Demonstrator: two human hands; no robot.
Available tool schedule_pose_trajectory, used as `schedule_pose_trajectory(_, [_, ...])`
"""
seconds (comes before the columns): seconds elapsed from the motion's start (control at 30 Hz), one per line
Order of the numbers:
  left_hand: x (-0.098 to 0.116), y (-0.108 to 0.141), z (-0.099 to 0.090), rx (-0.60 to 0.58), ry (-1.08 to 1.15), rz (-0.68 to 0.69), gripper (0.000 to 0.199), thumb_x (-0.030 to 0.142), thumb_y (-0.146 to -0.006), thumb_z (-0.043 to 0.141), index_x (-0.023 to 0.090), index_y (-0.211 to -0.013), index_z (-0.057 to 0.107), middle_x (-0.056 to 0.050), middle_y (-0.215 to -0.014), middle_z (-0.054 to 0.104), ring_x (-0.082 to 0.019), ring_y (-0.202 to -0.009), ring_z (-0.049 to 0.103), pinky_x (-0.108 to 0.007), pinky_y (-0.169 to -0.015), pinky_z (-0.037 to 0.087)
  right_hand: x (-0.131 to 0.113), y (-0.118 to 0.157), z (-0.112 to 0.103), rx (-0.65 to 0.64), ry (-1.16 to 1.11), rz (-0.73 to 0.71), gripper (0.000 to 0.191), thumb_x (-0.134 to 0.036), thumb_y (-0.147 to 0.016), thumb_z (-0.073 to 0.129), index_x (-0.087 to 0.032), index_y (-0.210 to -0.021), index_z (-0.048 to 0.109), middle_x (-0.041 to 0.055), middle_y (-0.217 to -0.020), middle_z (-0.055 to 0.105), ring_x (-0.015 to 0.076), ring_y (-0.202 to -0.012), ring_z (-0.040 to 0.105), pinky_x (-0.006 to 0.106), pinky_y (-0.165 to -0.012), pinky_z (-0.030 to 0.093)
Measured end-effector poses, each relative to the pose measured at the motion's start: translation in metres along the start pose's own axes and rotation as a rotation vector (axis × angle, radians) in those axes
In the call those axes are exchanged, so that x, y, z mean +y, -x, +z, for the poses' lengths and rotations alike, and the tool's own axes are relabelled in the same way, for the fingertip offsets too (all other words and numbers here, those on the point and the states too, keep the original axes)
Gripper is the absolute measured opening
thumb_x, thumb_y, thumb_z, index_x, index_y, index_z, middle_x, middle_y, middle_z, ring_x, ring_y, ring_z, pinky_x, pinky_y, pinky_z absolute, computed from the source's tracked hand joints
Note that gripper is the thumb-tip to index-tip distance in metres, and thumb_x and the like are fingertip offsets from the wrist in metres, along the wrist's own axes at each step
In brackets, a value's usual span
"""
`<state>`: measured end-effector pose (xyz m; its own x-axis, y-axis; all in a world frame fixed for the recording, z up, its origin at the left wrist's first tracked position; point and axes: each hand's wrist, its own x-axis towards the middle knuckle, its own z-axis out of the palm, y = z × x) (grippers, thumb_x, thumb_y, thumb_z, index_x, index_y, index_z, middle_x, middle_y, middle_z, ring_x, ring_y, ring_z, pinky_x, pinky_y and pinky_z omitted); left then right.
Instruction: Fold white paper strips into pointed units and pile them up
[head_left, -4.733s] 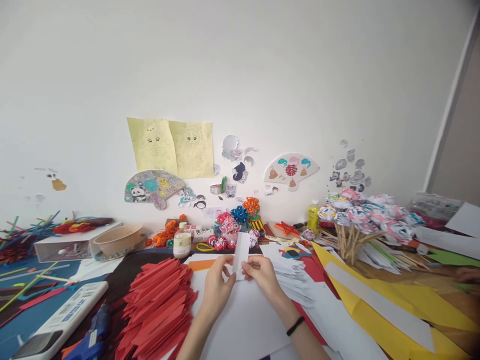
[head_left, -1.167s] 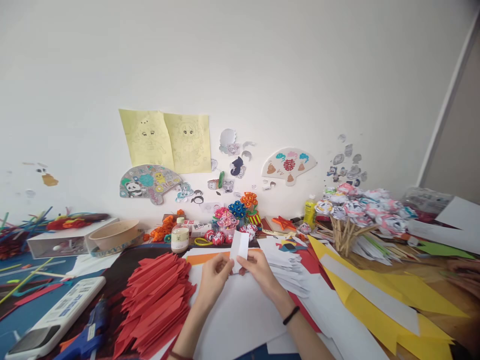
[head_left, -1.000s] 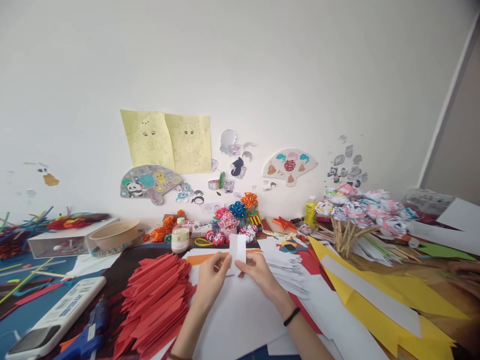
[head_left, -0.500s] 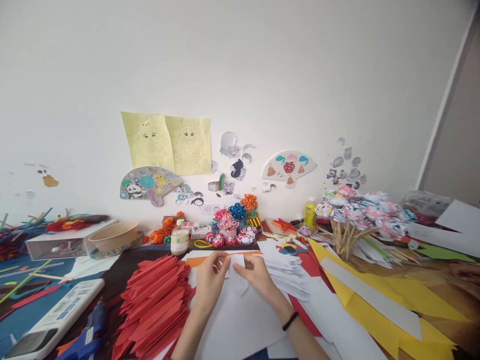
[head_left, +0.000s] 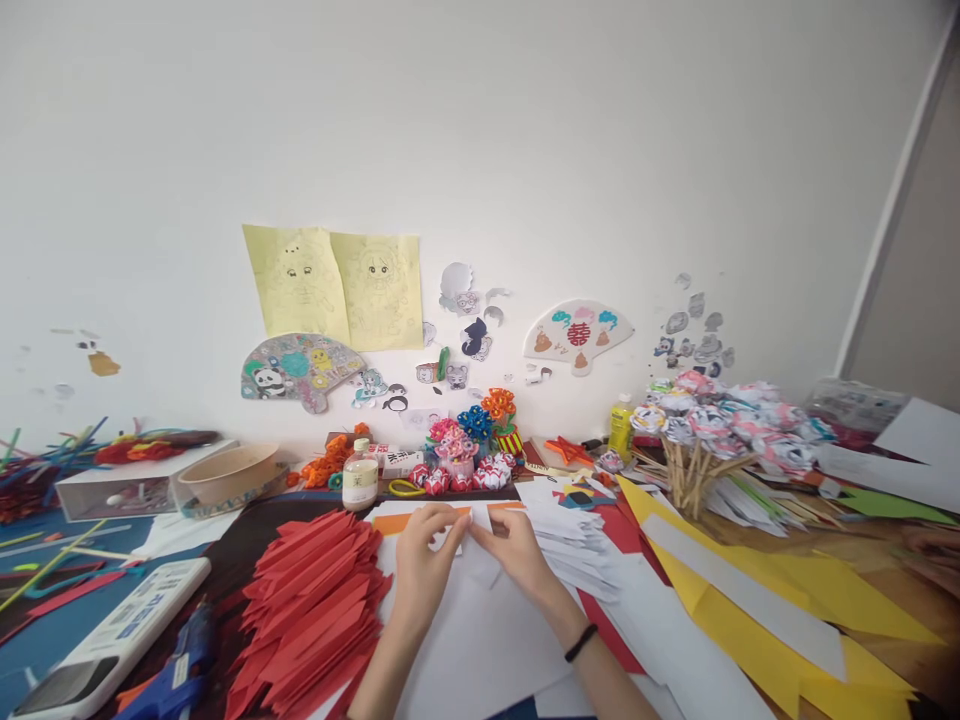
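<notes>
A small folded white paper (head_left: 484, 566) is between my hands, above a large white sheet (head_left: 480, 650). My left hand (head_left: 431, 550) pinches the paper's upper left edge with thumb and forefinger. From the right, my right hand (head_left: 514, 550) grips the same paper, its thumb close to my left fingertips. To the left of my hands lies a pile of folded red papers (head_left: 311, 610). Folded white strips (head_left: 574, 550) lie stacked on the right.
Yellow sheets (head_left: 757, 600) cover the right side. Paper flowers on sticks (head_left: 694, 465) stand behind them. A glue bottle (head_left: 360, 478) is at the back. On the left are a blue glue gun (head_left: 180, 665) and a white device (head_left: 120, 635). Another person's hand (head_left: 934, 550) shows at the right edge.
My left hand has moved slightly right, so its fingertips now meet my right thumb at the paper. The folded white paper has shifted a little to the right.
</notes>
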<state>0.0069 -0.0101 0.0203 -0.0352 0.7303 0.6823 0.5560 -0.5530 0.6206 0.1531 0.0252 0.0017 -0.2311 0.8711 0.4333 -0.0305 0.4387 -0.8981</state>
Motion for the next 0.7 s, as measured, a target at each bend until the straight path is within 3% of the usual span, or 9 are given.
schedule_pose_trajectory(0.17, [-0.008,-0.004,-0.002,-0.052,0.157,-0.211,0.03,0.048,-0.078,0.06,0.02,-0.084,0.069,-0.005,-0.087,0.069,-0.018,-0.07,0.055,-0.025,-0.059,0.04,-0.003,0.002,-0.001,-0.015,0.068,-0.016,0.037,-0.05,-0.077,0.063,-0.014,-0.083,0.07,0.0028,-0.074,0.065,0.0184,-0.069,0.058,0.024,-0.059,0.043])
schedule_pose_trajectory(0.4, [-0.012,-0.005,-0.003,-0.088,0.175,-0.255,0.031,0.046,-0.077,0.059,0.017,-0.082,0.068,-0.006,-0.082,0.069,-0.017,-0.068,0.053,-0.025,-0.058,0.038,-0.007,0.001,-0.003,-0.055,-0.032,-0.001,0.041,-0.047,-0.074,0.068,-0.014,-0.096,0.071,0.009,-0.093,0.071,0.0267,-0.087,0.064,0.033,-0.074,0.048])
schedule_pose_trajectory(0.7, [-0.008,-0.006,-0.003,-0.091,0.269,-0.347,0.041,0.052,-0.069,0.065,0.015,-0.084,0.07,-0.007,-0.082,0.068,-0.015,-0.065,0.053,-0.022,-0.055,0.038,-0.001,0.0,-0.004,-0.017,0.009,0.028,0.04,-0.052,-0.067,0.071,-0.013,-0.073,0.074,0.0045,-0.063,0.066,0.0246,-0.068,0.061,0.031,-0.06,0.048])
